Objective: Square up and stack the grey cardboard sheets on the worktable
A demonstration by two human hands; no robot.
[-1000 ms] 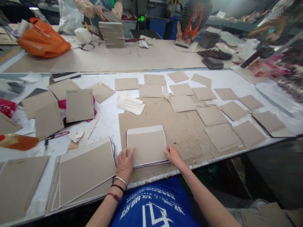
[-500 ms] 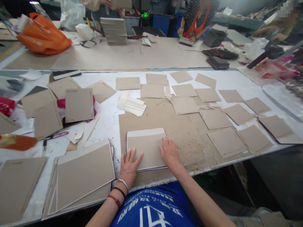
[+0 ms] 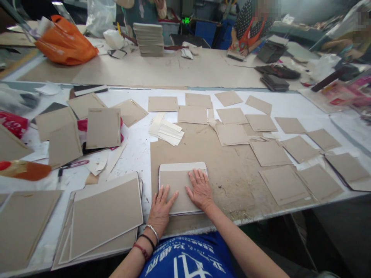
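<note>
In front of me a grey-brown cardboard panel [image 3: 176, 178] lies flat on a slightly larger piece with a pale border and a dark edge. My left hand [image 3: 162, 206] rests on its left side, fingers spread. On the right part of the panel my right hand [image 3: 199, 189] lies flat with its fingers stretched out. Neither hand grips anything. Both palms cover parts of the panel. Left of my left hand is a stack of larger cardboard panels [image 3: 107, 216] with pale edges.
Several loose cardboard pieces [image 3: 269, 152] spread over the table to the right and back. Pale strips [image 3: 166, 131] lie ahead. At the left are an orange bottle [image 3: 26, 170] and a pen [image 3: 75, 163]. Across the table a co-worker [image 3: 249, 29] handles a small block near an orange bag [image 3: 66, 42].
My right hand has moved from the panel's right edge inward onto its surface and now lies flatter. My left hand stays on the left side. The whole view has shifted slightly.
</note>
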